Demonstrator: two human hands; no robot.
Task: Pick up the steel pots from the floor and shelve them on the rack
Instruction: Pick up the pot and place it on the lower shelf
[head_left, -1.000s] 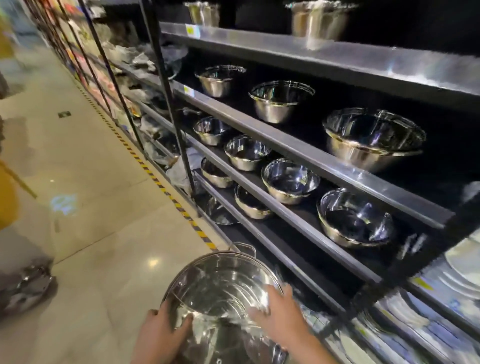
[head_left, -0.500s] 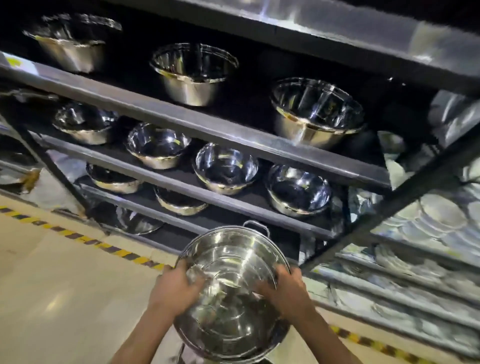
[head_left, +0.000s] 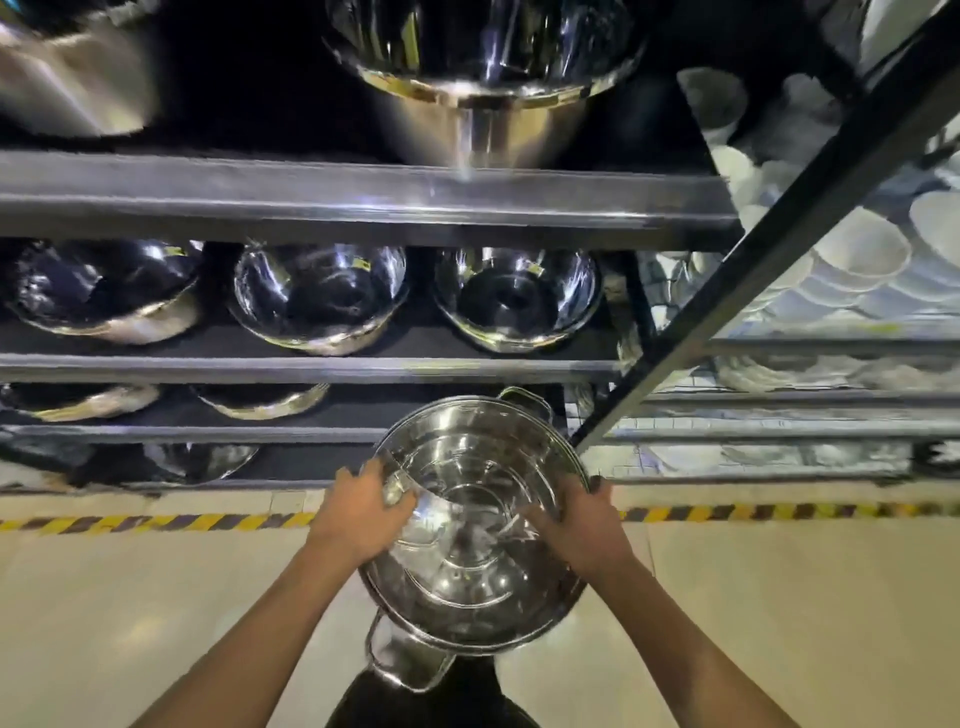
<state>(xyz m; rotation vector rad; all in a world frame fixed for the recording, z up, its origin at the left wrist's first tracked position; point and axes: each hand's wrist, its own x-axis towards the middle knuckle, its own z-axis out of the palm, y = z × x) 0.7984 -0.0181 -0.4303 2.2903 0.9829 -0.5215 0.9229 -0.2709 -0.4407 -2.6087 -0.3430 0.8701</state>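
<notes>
A large shiny steel pot (head_left: 470, 545) with two loop handles hangs above the floor, its open mouth facing me. My left hand (head_left: 363, 512) grips its left rim and my right hand (head_left: 576, 522) grips its right rim. The pot is level with the lowest tiers of the dark rack (head_left: 363, 200), just in front of the shelf edges. Several steel pots and bowls stand on the tiers, among them one big pot (head_left: 478, 88) on the upper shelf and a bowl (head_left: 519, 296) on the middle shelf.
A slanted black rack post (head_left: 779, 228) rises right of the pot. Behind it are stacked white bowls (head_left: 857, 260). Yellow-black hazard tape (head_left: 156, 522) runs along the rack's foot on the beige tiled floor (head_left: 130, 623).
My view has swung round to face the rack squarely and closer. The pot, still held in both hands, has come nearer to the lower shelves.
</notes>
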